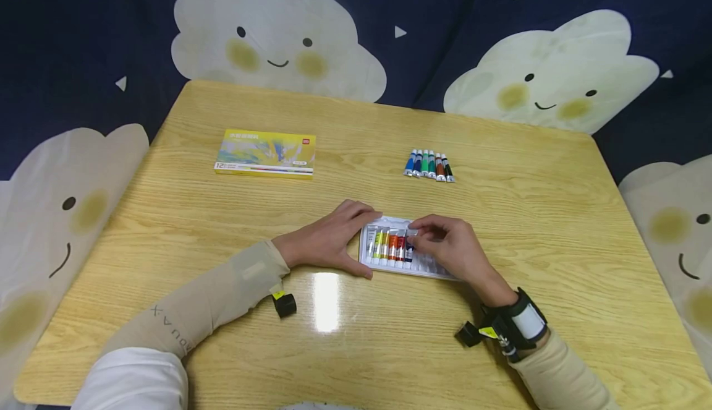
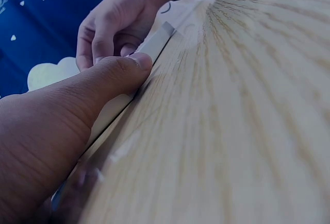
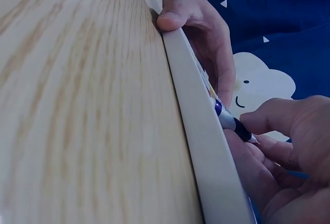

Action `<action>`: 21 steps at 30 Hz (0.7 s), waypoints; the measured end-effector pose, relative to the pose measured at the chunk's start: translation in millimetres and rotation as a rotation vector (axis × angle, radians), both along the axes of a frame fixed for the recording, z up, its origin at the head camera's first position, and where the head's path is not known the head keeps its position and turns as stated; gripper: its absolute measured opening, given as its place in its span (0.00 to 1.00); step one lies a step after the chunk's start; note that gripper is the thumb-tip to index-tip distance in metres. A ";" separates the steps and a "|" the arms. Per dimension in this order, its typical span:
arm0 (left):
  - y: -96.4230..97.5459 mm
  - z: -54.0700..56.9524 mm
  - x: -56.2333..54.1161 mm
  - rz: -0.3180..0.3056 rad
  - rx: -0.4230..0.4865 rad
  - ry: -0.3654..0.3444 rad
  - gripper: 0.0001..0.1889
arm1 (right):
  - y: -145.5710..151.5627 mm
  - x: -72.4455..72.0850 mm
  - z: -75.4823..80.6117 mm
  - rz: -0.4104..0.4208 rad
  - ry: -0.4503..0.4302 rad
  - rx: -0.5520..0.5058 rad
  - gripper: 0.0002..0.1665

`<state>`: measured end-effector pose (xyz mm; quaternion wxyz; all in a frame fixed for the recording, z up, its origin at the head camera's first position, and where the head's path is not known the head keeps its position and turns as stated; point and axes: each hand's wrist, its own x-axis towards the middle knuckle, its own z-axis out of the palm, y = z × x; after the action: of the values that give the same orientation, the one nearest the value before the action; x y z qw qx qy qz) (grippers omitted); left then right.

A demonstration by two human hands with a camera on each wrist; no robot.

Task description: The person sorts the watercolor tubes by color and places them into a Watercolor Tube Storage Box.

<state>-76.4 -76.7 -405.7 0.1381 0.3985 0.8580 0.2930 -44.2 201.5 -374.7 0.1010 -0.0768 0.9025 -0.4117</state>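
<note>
A white plastic tray (image 1: 408, 270) lies on the table with several paint tubes (image 1: 389, 246) side by side in its left part, from white through yellow and orange to red. My left hand (image 1: 332, 240) holds the tray's left end, thumb on the near edge and fingers at the far edge. Beside the red tube, my right hand (image 1: 453, 246) pinches a dark purple-blue paint tube (image 3: 241, 129) between thumb and fingers, one end low in the tray. The right hand hides part of the tray's right side.
Behind the tray to the right lies a row of several paint tubes (image 1: 428, 166) in blue, green, brown and black. A yellow paint box (image 1: 266, 153) lies flat at the back left of the wooden table (image 1: 250, 348). A cloud-patterned cloth (image 1: 423, 2) hangs behind.
</note>
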 end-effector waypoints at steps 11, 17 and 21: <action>0.1 -1.8 -0.6 0.000 0.005 0.013 0.60 | -0.8 1.0 0.4 0.010 -0.005 0.023 0.13; 0.0 -1.3 -0.6 0.001 -0.001 0.009 0.60 | -1.9 1.1 0.5 0.006 -0.012 0.030 0.13; 0.1 -0.9 -0.4 0.002 -0.004 0.000 0.60 | -2.1 1.4 -0.4 0.014 0.000 0.048 0.13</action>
<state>-76.9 -76.6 -406.5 0.1385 0.3974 0.8590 0.2916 -42.8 199.5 -375.1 0.1057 -0.0805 0.9115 -0.3892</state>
